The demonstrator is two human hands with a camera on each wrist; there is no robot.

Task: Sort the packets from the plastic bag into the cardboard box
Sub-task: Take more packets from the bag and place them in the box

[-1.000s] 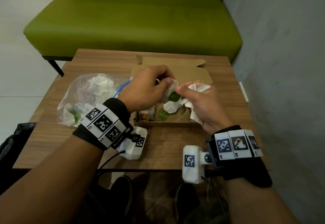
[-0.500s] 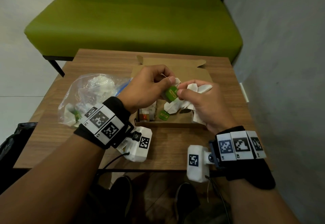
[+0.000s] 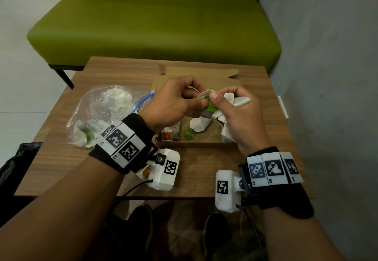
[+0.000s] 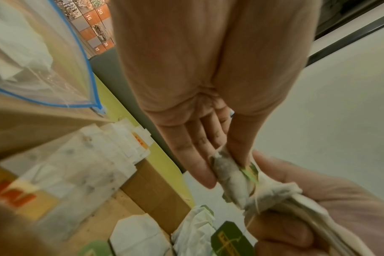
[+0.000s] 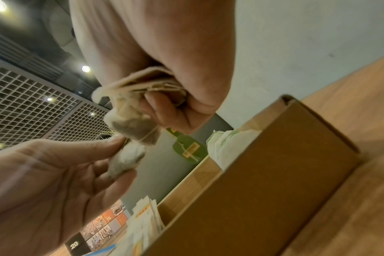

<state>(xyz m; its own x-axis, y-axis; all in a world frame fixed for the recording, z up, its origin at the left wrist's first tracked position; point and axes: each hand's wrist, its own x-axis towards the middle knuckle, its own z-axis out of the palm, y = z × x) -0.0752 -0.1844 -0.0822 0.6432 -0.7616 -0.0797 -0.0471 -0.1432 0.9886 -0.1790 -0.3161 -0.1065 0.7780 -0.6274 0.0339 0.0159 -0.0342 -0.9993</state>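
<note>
**Hands Working a Tea Bag Above the Cardboard Box**

While both hands are held together over the cardboard box (image 3: 196, 144), the left hand (image 3: 176, 105) pinches one tea bag (image 4: 230, 180) between thumb and straight fingers, and the right hand (image 3: 239, 117) is curled round a bunch of tea bags (image 3: 237, 101), its thumb pressed on a green tag (image 3: 210, 107). The pinched bag touches the bunch at the thumb of the right hand; a thin string runs between them.

The cardboard box stands open at the centre of the table (image 3: 204, 170), with its lid flap (image 3: 196, 74) lying flat toward 12 o'clock. Inside, upright packets with orange print (image 3: 167, 135) stand in the 9 o'clock part, and a loose white tea bag with a green tag (image 3: 198, 125) lies at the middle.

The plastic bag (image 3: 106, 113), clear with a blue zip edge, lies on the table at 9 o'clock from the box, just beside it. It contains white packets and one with a green tag.

A green bench seat (image 3: 153, 25) stands beyond the table at 12 o'clock. A black bag (image 3: 12, 158) shows at the 9 o'clock edge of the head view.
</note>
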